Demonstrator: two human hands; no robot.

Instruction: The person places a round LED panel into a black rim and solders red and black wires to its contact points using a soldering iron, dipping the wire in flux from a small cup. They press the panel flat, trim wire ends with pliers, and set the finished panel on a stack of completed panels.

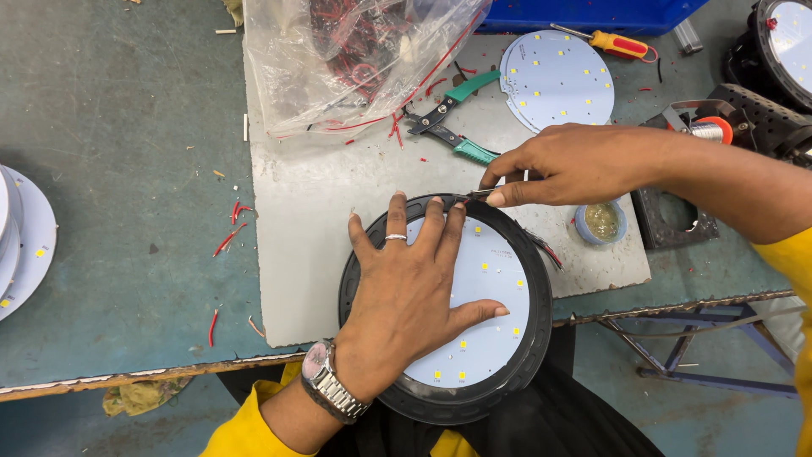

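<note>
View from above a worn green workbench (127, 127) with a grey board (321, 220) laid on it. A round black lamp housing (534, 338) rests on the board's near edge, overhanging towards the person's lap; a white disc studded with small yellow light chips (491, 296) sits inside it. The left hand (406, 296) lies flat on the disc, fingers spread, a ring on one finger and a metal watch (330, 381) at the wrist. The right hand (567, 165) reaches in from the right, thumb and forefinger pinching a thin metal tool (475, 195) whose tip meets a short red wire (463, 200) at the housing's upper rim. Behind lie green-handled cutters (457, 118), a second white disc (558, 80), a clear bag of red wires (355, 59) and a yellow-and-red screwdriver (613, 42). A small round tin (601, 222) stands just right of the housing. Red wire scraps (233, 228) dot the bench.
</note>
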